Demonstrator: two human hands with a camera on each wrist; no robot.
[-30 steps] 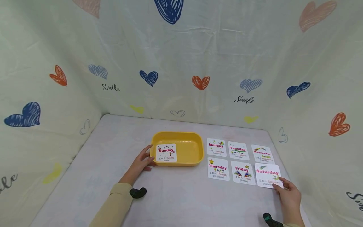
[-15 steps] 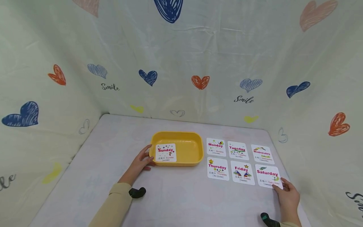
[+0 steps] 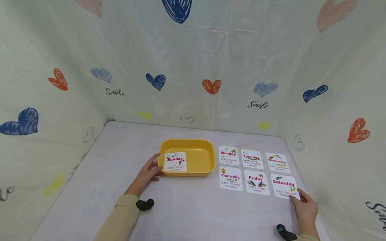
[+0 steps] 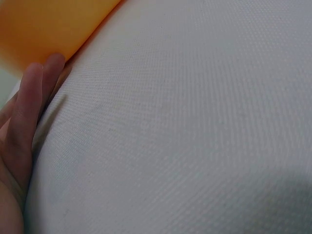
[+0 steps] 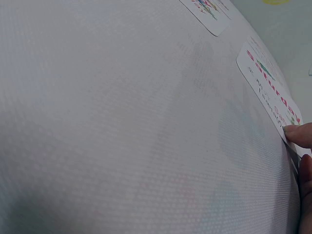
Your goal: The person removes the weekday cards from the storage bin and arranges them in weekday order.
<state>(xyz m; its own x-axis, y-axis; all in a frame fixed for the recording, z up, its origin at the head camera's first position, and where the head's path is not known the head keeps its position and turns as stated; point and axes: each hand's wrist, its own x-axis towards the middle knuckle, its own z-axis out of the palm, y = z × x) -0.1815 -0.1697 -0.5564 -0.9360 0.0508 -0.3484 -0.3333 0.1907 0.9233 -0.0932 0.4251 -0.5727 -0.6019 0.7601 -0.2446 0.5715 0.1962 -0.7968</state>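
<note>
In the head view, my left hand (image 3: pixel 148 172) touches the left end of a yellow tray (image 3: pixel 200 173), its fingers spread along the rim. The left wrist view shows straight fingers (image 4: pixel 29 92) against the tray's yellow side (image 4: pixel 58 24). A white "Sunday" card (image 3: pixel 175 162) lies inside at the left. My right hand (image 3: pixel 306 207) pinches the lower right corner of the "Saturday" card (image 3: pixel 282 184) between thumb and finger. In the right wrist view, the thumb (image 5: pixel 298 134) presses on the card's (image 5: pixel 265 80) corner, close to the tabletop.
Right of the tray, the "Monday" (image 3: pixel 229 156), "Tuesday" (image 3: pixel 252 159) and "Wednesday" (image 3: pixel 277 163) cards form a back row. The "Thursday" (image 3: pixel 230 178) and "Friday" (image 3: pixel 257 182) cards lie in front, left of "Saturday". A heart-printed curtain (image 3: pixel 187 53) surrounds the pale table (image 3: pixel 193 214).
The "Saturday" card has shifted slightly away from the "Wednesday" card, leaving a gap where it overlapped. The left hand keeps its place at the tray. The head view drifts slightly.
</note>
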